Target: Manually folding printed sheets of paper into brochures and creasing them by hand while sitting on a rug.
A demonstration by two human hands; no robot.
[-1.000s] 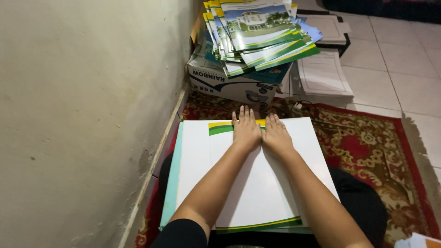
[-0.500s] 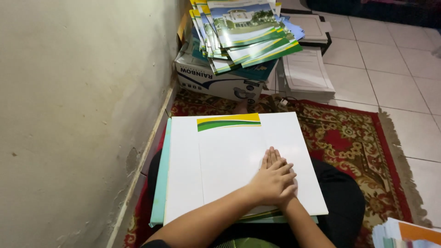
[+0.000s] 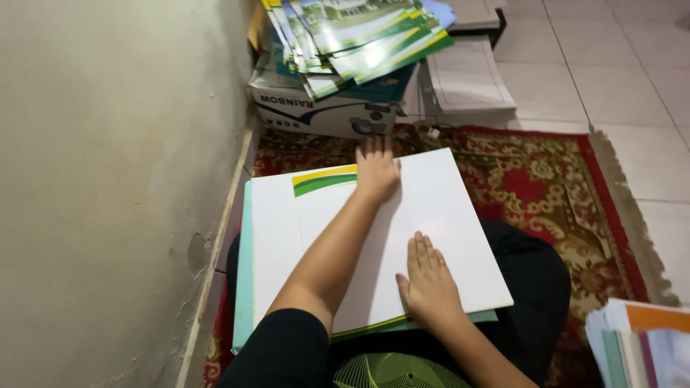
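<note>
A large white sheet [image 3: 445, 215] with a green and yellow band near its far left corner lies across my lap, on top of a pale green board [image 3: 243, 287]. My left hand [image 3: 376, 169] lies flat at the sheet's far edge, fingers pointing away from me. My right hand [image 3: 428, 276] presses flat on the near part of the sheet, fingers together. Neither hand holds anything.
A wall [image 3: 108, 179] runs close along the left. Ahead, a stack of green and white printed covers [image 3: 359, 39] rests on a cardboard box [image 3: 323, 111], with paper stacks [image 3: 467, 75] beside it. A red patterned rug [image 3: 568, 179] covers the floor. More paper [image 3: 640, 345] sits at the lower right.
Both hands were together at the sheet's far edge, then slid back toward me. Now my left hand has gone forward to the far edge again while my right stays near.
</note>
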